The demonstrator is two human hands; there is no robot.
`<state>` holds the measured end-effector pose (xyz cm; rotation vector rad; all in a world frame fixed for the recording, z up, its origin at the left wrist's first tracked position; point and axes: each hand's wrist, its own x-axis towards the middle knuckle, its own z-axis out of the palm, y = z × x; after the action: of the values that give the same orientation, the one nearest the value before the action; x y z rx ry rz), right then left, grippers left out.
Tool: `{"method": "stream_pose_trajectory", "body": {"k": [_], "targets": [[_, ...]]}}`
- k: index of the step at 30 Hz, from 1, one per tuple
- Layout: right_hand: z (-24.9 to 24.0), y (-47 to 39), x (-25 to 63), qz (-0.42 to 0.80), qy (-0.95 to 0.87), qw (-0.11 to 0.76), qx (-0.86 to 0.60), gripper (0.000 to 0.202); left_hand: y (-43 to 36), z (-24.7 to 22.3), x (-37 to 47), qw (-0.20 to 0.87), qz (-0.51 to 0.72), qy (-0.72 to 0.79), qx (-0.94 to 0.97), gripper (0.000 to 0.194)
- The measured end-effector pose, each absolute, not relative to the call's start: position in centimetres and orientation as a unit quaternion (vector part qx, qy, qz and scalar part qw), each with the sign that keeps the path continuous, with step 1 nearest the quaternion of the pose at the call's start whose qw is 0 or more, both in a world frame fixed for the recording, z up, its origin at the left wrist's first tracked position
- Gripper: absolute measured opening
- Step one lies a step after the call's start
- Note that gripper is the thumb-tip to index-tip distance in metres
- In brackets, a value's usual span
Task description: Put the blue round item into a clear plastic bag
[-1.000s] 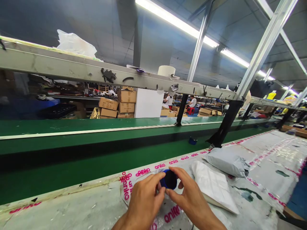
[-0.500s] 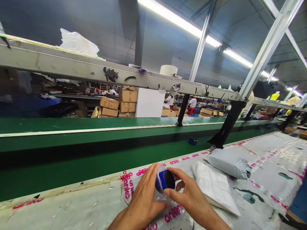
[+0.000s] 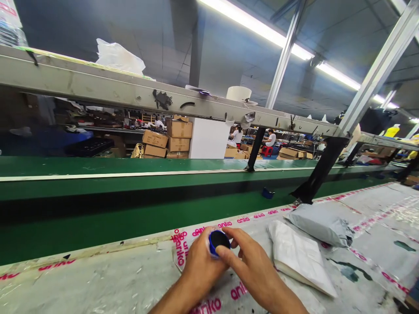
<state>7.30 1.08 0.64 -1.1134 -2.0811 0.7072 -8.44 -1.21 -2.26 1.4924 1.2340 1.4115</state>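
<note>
A small blue cylinder [image 3: 219, 243] with a black round face, perhaps a mini speaker, is held over the covered table, its face tilted up towards me. My left hand [image 3: 204, 264] wraps round its side, and a bit of clear plastic film shows at the rim. With thumb and fingers, my right hand [image 3: 247, 257] grips the rim from the right. The lower part of the cylinder is hidden inside my left hand. To the right of my hands lies a stack of white plastic sleeves [image 3: 297, 253].
Behind the sleeves rests a grey plastic packet [image 3: 322, 224]. A green conveyor belt [image 3: 131, 231] runs past the table's far edge, carrying another blue item [image 3: 268, 192]. A black-wrapped post [image 3: 322, 170] stands at the edge, under a metal shelf beam [image 3: 124, 93]. Two people sit far back.
The cylinder has sunk deeper into my left hand, which now closes round it, and its black face has turned upward. The right hand stays at the rim. The view has shifted slightly left.
</note>
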Motion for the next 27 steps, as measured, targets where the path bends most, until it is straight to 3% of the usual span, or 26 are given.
{"method": "stream_pose_trajectory", "body": {"k": [5, 13, 21, 27], "targets": [[0.1, 1.1, 8.0, 0.284, -0.777, 0.351, -0.439, 0.043, -0.4, -2.8, -8.7, 0.439, 0.58, 0.451, 0.517, 0.049], [-1.0, 0.9, 8.5, 0.365, -0.76, 0.318, -0.434, 0.036, -0.6, -3.2, -9.1, 0.437, 0.567, 0.467, 0.519, 0.058], [-3.0, 1.6, 8.5, 0.499, -0.693, 0.341, -0.395, 0.038, -0.5, -3.5, -8.9, 0.419, 0.528, 0.495, 0.548, 0.035], [-3.1, 2.0, 8.3, 0.393, -0.718, 0.372, -0.438, 0.029, -0.5, -3.1, -8.9, 0.388, 0.525, 0.522, 0.549, 0.036]]}}
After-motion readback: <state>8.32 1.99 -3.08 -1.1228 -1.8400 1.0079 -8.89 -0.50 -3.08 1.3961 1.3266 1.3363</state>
